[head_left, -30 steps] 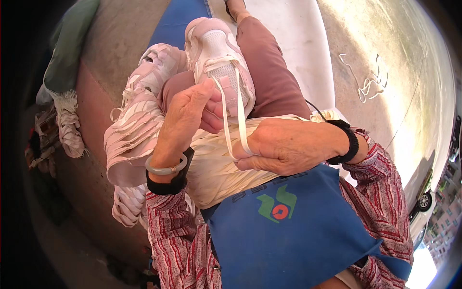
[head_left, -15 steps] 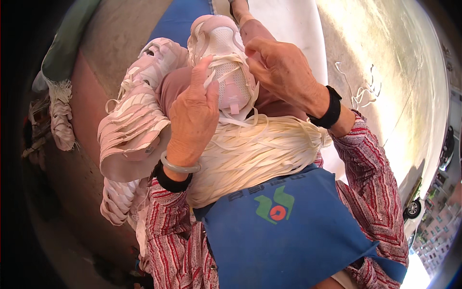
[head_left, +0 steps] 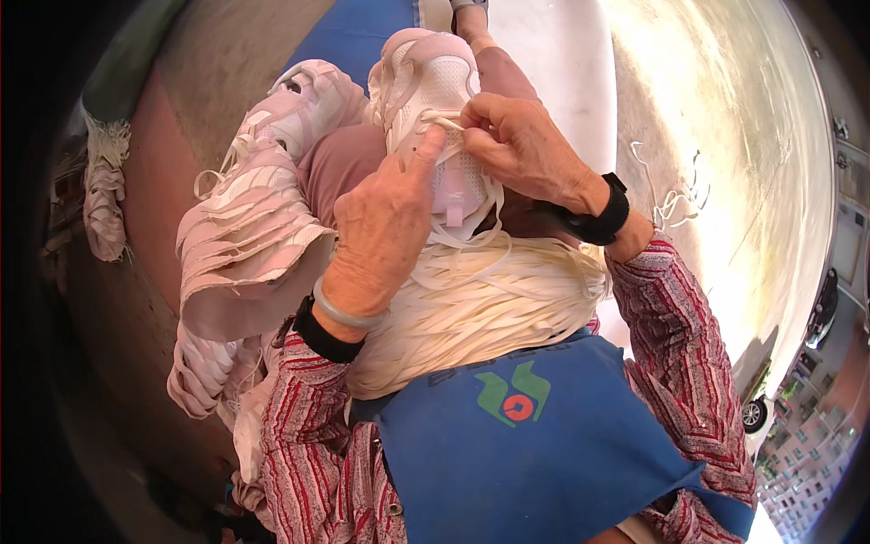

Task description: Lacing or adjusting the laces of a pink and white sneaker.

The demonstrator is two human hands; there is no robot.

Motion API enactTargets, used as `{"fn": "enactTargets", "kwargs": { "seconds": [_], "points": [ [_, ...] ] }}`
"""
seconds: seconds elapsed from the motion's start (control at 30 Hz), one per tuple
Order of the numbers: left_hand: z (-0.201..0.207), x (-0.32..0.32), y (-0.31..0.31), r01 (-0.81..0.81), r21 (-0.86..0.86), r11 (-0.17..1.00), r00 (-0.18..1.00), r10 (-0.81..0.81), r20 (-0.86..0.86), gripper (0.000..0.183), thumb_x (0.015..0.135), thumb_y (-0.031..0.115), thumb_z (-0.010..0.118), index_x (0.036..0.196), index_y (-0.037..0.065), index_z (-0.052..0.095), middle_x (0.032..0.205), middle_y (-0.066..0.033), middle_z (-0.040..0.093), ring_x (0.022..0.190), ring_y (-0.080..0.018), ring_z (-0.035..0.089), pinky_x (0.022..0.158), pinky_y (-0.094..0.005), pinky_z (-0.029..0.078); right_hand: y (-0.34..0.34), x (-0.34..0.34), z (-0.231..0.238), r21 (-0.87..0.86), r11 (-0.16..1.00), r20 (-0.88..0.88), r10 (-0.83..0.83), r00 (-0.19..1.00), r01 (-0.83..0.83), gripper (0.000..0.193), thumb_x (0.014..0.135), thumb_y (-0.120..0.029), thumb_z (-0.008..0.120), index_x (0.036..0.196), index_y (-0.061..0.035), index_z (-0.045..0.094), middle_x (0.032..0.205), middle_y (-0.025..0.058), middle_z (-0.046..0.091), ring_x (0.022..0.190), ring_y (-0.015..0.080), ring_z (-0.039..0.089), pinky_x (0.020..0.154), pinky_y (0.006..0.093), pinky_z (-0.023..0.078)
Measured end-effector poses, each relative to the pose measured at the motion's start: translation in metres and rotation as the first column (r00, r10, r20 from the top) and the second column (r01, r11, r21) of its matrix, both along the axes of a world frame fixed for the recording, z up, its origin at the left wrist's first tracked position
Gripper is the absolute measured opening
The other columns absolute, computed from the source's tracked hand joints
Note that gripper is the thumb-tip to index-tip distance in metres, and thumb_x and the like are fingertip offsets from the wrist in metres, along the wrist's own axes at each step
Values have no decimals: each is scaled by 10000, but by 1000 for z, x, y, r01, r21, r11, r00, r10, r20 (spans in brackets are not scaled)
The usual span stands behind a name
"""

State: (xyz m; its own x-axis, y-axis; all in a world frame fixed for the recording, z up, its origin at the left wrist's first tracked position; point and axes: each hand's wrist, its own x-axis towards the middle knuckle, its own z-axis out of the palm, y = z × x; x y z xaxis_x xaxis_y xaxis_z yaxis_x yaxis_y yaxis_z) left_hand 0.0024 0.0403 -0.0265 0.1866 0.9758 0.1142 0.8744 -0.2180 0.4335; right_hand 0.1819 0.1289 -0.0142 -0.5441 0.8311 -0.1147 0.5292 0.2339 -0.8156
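A pink and white shoe upper [head_left: 415, 77] lies across my lap, its toe pointing away from me. My right hand [head_left: 539, 154] is closed, pinching a cream shoelace [head_left: 441, 118] between thumb and fingers over the front of the lacing rows. On the upper's left side my left hand [head_left: 385, 222] is closed; its index finger presses near the eyelets, while its other fingertips are hidden. Loose lace trails down past the upper's pink tongue tab [head_left: 454, 216]. A thick bundle of cream laces [head_left: 480, 295] rests on my lap, just below the upper.
Left of my knee hangs a stack of similar laced uppers [head_left: 245, 240], with more below. A blue apron [head_left: 535, 435] covers my lap. Scattered lace pieces [head_left: 678, 204] lie on the floor at right. More uppers [head_left: 107, 195] are at far left.
My right hand has moved down and left along the lacing with the lace pulled across. My left hand has shifted right and up toward it. The upper has turned slightly.
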Motion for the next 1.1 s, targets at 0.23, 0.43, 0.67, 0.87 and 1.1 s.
{"fn": "enactTargets", "kwargs": {
  "seconds": [0.23, 0.43, 0.67, 0.87, 1.1],
  "points": [
    [4, -1, 1, -32, -59, 998, 985, 42, 170, 480, 882, 89, 636, 1342, 189, 541, 893, -131, 660, 743, -334, 653, 623, -408, 515, -4, 8, 0, 247, 964, 192, 48, 980, -96, 115, 853, -133, 595, 872, -20, 603, 686, 150, 645, 636, 340, 646, 593, 408, 505],
    [18, -11, -5, -88, 13, 996, 972, 83, 219, 162, 885, 140, 654, 1040, 107, 621, 856, -120, 672, 690, -320, 652, 595, -408, 501, -17, -4, -3, 421, 904, 171, -4, 985, -70, 112, 877, -133, 595, 840, -31, 570, 709, 141, 629, 639, 342, 636, 577, 418, 499],
    [26, -15, -3, -15, -424, 906, 826, 249, 505, 137, 916, 170, 644, 894, 38, 610, 725, -163, 610, 642, -348, 602, 578, -394, 456, -16, 26, -6, 343, 937, 192, -6, 981, -62, 77, 882, -105, 634, 898, -44, 589, 754, 139, 646, 653, 329, 628, 583, 378, 499],
    [37, -9, -21, 75, -495, 865, 854, 200, 480, 200, 937, 194, 621, 869, 8, 591, 697, -172, 573, 615, -363, 557, 574, -410, 437, -31, 39, -6, 292, 956, 144, -38, 989, -6, 99, 920, -120, 608, 913, -22, 600, 744, 148, 633, 650, 296, 630, 596, 338, 498],
    [52, 26, -45, 266, -273, 924, 864, -104, 492, 158, 928, 175, 609, 855, 36, 587, 751, -158, 582, 660, -354, 602, 582, -437, 472, -55, 28, 35, -296, 952, -65, -94, 993, 71, 244, 990, -229, 579, 1060, 2, 615, 787, 41, 617, 657, 99, 527, 584, 275, 447]
  ]
}}
